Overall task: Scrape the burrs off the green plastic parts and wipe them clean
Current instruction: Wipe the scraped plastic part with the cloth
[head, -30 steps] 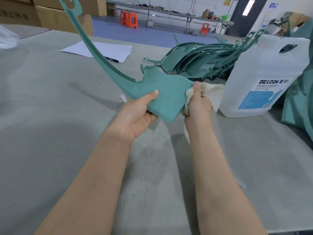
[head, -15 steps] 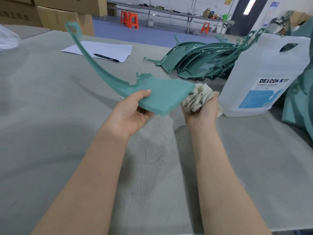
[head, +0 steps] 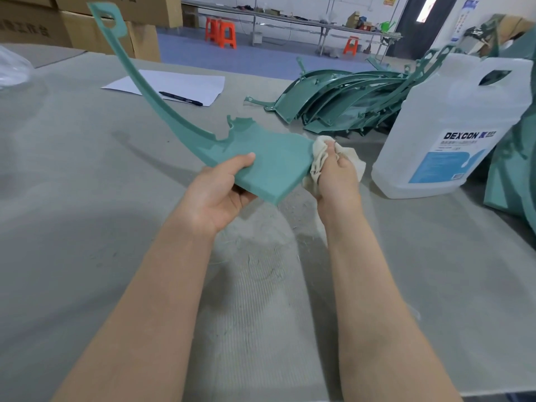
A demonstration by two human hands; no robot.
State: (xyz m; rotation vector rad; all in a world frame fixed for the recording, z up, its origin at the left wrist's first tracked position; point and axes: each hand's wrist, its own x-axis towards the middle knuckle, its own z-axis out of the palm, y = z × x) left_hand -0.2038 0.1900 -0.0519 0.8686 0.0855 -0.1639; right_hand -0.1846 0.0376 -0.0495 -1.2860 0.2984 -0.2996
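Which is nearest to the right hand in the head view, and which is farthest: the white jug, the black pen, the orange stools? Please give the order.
From the right hand:
1. White jug, just to its right on the table.
2. Black pen, lying on the paper sheet, ahead and to the left.
3. Orange stools, on the floor beyond the table's far edge.

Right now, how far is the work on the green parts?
Done: cannot tell; no finished part is set apart. In hand: the left hand holds one green part while the right hand presses a cloth on its edge. Left: probably the pile of green parts behind.
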